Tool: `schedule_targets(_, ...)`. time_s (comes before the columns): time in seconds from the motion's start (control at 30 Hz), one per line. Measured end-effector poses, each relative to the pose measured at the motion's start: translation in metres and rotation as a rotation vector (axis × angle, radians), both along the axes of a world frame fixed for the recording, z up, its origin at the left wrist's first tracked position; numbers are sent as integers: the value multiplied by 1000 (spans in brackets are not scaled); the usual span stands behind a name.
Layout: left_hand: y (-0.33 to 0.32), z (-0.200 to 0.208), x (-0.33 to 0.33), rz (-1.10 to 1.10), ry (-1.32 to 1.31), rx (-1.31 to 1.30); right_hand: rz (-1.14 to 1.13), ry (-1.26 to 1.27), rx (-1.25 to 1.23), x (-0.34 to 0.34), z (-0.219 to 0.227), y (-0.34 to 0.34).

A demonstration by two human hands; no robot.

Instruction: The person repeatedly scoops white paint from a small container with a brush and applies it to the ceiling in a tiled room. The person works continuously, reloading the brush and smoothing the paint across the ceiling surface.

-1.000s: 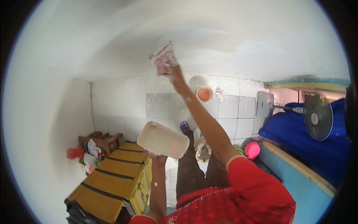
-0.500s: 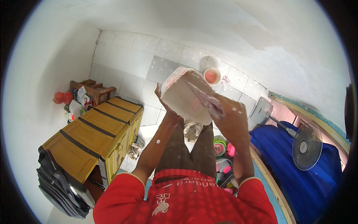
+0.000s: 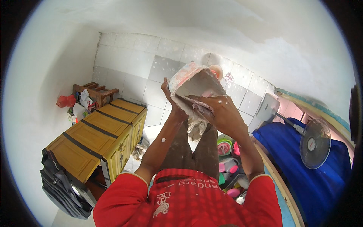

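Observation:
A plaster-crusted tub [image 3: 200, 85] is held up in front of my thighs, tilted with its mouth toward me. My left hand [image 3: 171, 99] grips its left side, fingers wrapped round the outer wall. At the lower right of the rim my right hand [image 3: 226, 113] is closed round a paste-smeared flat tool [image 3: 203, 108]. One end of that tool reaches toward the tub's inner wall; the exact kind is hard to make out. White paste dots both forearms. Behind the tub, partly hidden, a small bucket [image 3: 217, 70] stands on the tiles.
A yellow cabinet [image 3: 102, 128] with dark straps stands left, a black bag [image 3: 60, 185] hanging at its near end. Behind it is a wooden stool [image 3: 100, 90]. To the right are a fan [image 3: 315, 143], a blue cloth [image 3: 291, 155] and colourful plastic containers [image 3: 227, 166] near my legs.
My right hand has moved left and slightly down, carrying the tool across the tub's mouth. The tub has turned and tilted, and now covers part of the small bucket.

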State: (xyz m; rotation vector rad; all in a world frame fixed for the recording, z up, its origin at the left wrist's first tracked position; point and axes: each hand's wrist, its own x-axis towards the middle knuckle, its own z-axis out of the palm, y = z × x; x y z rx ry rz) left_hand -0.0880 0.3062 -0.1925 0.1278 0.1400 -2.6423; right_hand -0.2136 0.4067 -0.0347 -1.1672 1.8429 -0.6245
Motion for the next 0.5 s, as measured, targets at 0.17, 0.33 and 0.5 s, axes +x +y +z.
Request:
schedule_targets(0.17,6,49,-14,-90,-662,-282,-79,4,7,2,-2,0)
schedule_targets(0.33,1,63,-20,-229,-738,-290,-146,-52,59,-9,2,10)
schedule_targets(0.5,5,59,-23,-197,-675,-225,-216,-171,124,-27,0,26)
